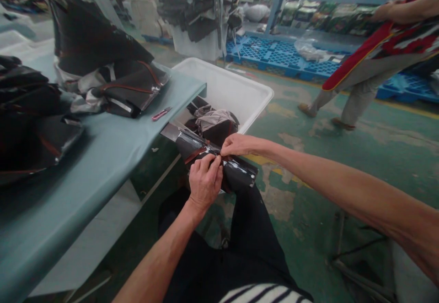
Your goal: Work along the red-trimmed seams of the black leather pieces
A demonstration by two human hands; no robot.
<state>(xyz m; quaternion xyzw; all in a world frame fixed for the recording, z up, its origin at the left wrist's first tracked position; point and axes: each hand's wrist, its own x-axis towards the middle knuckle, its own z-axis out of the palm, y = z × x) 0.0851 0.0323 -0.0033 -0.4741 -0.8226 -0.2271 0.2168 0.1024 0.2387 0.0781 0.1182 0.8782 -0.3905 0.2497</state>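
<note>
A black sewn piece (242, 171) with brown trim and a shiny surface, perhaps part of a bag, lies over a flat metal bar (170, 132) that juts out from the table's edge. My left hand (206, 178) is closed on the piece's near side, with its fingertips at the brown trim. From the right, my right hand (236, 145) pinches at the same spot, its fingertips almost touching those of my left. Whatever small part lies between the fingertips is hidden. Both hands are above my knees, just in front of a white bin.
On the blue-green table (116, 140) lie a pink cutter knife (161, 114) and piles of black sewn pieces (103, 42). The white bin (255, 92) holds black and grey pieces (217, 122). A person (373, 60) stands at right by blue pallets (274, 56). A metal-legged stool (360, 266) is lower right.
</note>
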